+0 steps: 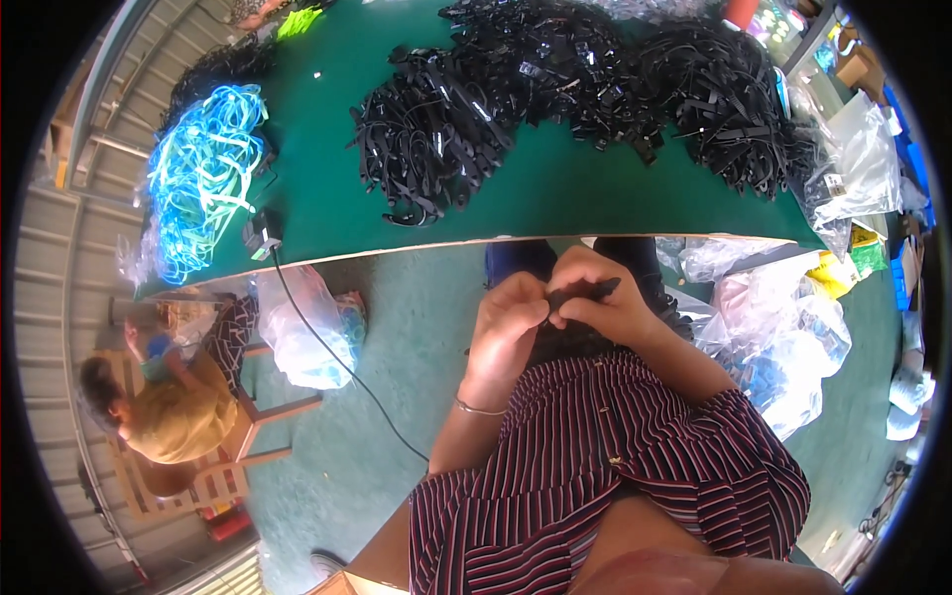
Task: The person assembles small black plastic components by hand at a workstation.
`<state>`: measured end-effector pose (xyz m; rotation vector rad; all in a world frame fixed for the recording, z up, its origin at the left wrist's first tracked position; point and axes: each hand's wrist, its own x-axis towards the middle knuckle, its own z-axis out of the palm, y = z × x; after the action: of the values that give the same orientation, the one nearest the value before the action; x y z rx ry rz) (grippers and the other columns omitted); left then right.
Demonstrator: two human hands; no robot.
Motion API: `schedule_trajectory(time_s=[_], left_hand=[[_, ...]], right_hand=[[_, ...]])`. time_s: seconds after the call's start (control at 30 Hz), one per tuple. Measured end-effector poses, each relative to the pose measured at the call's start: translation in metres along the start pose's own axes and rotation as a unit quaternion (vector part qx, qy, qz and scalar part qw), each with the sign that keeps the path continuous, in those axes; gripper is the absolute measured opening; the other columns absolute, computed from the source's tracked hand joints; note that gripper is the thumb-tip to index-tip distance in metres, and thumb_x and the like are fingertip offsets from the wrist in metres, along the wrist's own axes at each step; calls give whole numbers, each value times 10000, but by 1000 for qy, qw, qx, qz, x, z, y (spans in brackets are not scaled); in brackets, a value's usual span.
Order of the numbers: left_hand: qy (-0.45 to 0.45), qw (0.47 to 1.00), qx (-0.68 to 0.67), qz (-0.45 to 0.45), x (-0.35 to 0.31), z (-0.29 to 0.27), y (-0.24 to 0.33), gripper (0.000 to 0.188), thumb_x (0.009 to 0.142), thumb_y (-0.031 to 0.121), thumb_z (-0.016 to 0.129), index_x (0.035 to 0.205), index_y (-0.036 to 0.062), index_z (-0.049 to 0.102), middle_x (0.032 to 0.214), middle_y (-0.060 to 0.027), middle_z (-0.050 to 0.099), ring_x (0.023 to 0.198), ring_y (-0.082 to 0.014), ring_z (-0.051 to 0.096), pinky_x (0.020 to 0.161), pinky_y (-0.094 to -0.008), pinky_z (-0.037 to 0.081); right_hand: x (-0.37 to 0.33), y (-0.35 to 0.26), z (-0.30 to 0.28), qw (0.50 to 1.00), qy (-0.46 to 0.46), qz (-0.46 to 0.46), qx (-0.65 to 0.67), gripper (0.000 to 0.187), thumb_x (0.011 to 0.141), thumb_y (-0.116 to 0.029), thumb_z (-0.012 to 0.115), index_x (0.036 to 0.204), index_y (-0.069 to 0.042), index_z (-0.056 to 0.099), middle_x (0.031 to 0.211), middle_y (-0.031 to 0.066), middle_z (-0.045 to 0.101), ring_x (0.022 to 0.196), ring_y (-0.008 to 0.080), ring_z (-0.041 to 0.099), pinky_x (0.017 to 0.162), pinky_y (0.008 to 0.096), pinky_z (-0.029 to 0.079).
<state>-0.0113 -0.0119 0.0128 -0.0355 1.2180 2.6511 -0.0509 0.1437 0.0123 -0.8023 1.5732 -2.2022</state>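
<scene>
Both my hands are close together above my lap, just below the front edge of the green table point(337, 188). A small dark strap-like piece point(601, 290) is pinched in the fingers of my right hand point(607, 307). My left hand point(513, 322) meets it at the other end, thumb and fingers pressed together on it. The piece is mostly covered by my fingers, so its exact kind does not show. More black pieces lie on my lap, partly hidden by my hands. On the table lies a heap of black straps point(431, 134), beyond my hands.
More black straps point(729, 109) lie at the table's right. Blue and pale-green cords point(208, 178) and a black plug point(263, 234) with a hanging cable lie at the left. Plastic bags point(302, 332) stand below, others point(783, 337) at right. A person point(183, 421) sits at far left.
</scene>
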Motion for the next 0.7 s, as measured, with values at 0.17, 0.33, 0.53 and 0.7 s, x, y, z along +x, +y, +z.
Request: schedule_trajectory(time_s=[0.17, 0.33, 0.53, 0.7], left_hand=[[-9, 999, -33, 0, 1, -3, -3, 128, 745, 110, 550, 748, 9, 472, 722, -120, 562, 686, -195, 540, 681, -272, 434], [-9, 1000, -28, 7, -2, -2, -3, 134, 767, 118, 554, 762, 9, 476, 737, -117, 566, 696, -191, 543, 683, -274, 436], [2, 998, 55, -4, 0, 8, 3, 241, 856, 214, 565, 895, -20, 527, 792, -91, 568, 724, -160, 535, 677, -264, 426], [-36, 993, 103, -44, -1, -5, 0, 179, 866, 172, 575, 927, 4, 559, 762, -39, 577, 684, -98, 510, 647, -217, 418]], right_hand=[[1, -1, 0, 1000, -2, -1, -12, 123, 774, 29, 569, 895, 41, 550, 870, 96, 481, 693, 150, 578, 621, 241, 459], [1, 0, -2, 1000, -6, -5, -13, 148, 771, 43, 596, 912, 31, 552, 887, 86, 491, 706, 150, 590, 628, 243, 471], [1, -5, -9, 995, 1, -38, -91, 208, 743, 57, 621, 939, 3, 577, 927, 89, 497, 719, 153, 587, 631, 251, 480], [4, -6, -16, 949, -46, -123, -285, 285, 701, 83, 625, 963, -29, 602, 961, 93, 508, 821, 182, 573, 655, 258, 485]])
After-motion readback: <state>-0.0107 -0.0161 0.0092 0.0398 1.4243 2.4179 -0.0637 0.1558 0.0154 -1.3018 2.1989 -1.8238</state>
